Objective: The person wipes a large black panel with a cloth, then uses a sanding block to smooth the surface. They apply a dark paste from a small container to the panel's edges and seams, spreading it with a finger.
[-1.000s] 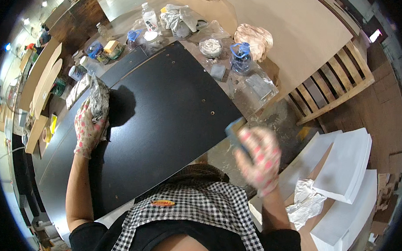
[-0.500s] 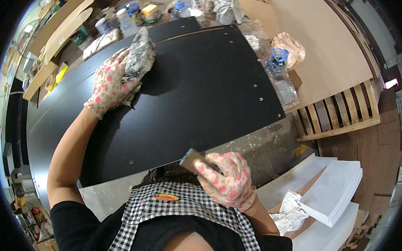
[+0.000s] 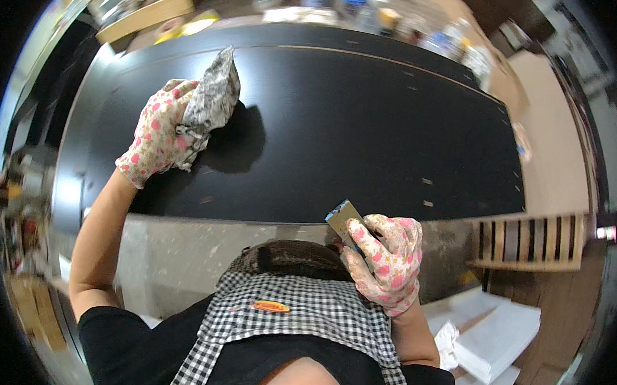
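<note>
Both my hands wear white gloves printed with pink flowers. My left hand [image 3: 158, 127] is closed round a crumpled grey-and-white cloth [image 3: 216, 95], held above the left part of a large black panel [image 3: 339, 132]. The cloth casts a dark shadow on the panel. At the panel's near edge, in front of my apron, my right hand [image 3: 388, 258] grips a small flat block [image 3: 345, 218], brownish with a blue end, between thumb and fingers. Its exact kind is not clear. Small metal-looking pieces sit along the panel's right end.
Bottles, jars and bags, blurred, line the far side behind the panel. A roll of yellow tape [image 3: 169, 29] lies at the far left. To the right are a brown board [image 3: 559, 134], a slatted wooden pallet [image 3: 530, 242] and white foam slabs [image 3: 498, 338] lower down.
The view has turned left, so the panel now lies more level across the picture. My right hand has risen with the block, nearer the panel's edge. My left hand still holds the cloth.
</note>
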Tool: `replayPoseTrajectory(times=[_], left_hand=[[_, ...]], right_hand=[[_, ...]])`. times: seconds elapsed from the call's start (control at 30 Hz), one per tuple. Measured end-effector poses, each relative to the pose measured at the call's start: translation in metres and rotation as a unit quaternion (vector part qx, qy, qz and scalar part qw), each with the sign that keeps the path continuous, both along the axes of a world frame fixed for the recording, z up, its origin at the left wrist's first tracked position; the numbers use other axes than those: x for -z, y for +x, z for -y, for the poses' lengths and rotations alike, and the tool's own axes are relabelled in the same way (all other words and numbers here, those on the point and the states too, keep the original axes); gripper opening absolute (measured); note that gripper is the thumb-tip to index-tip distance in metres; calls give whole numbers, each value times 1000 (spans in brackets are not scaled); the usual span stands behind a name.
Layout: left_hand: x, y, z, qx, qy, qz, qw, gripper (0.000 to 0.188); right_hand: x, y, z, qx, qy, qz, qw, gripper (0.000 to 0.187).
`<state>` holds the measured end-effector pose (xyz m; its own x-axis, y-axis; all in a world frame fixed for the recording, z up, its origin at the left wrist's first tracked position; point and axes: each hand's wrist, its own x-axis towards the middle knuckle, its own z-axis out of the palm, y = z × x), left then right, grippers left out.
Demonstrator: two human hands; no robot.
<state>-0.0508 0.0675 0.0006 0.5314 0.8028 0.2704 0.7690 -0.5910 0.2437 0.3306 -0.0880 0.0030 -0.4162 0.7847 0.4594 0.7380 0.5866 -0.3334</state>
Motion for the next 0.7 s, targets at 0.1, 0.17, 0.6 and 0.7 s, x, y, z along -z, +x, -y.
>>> replayPoseTrajectory(times=[0.1,0.17,0.6,0.7], left_hand=[[23,-108,52,-165,6,172,971,32],[48,-175,104,-277,-21,360,891,37],[194,-155,242,-501,25,748,434,16],[206,-145,223,-456,-86,702,540,15]], right_hand=[[14,-84,-30,-107,10,-21,994,46],[34,-145,-49,-169,-2,-14,985,46],[50,-445,-91,-342,98,78,931,17],[49,-425,-96,-344,90,87,931,24]])
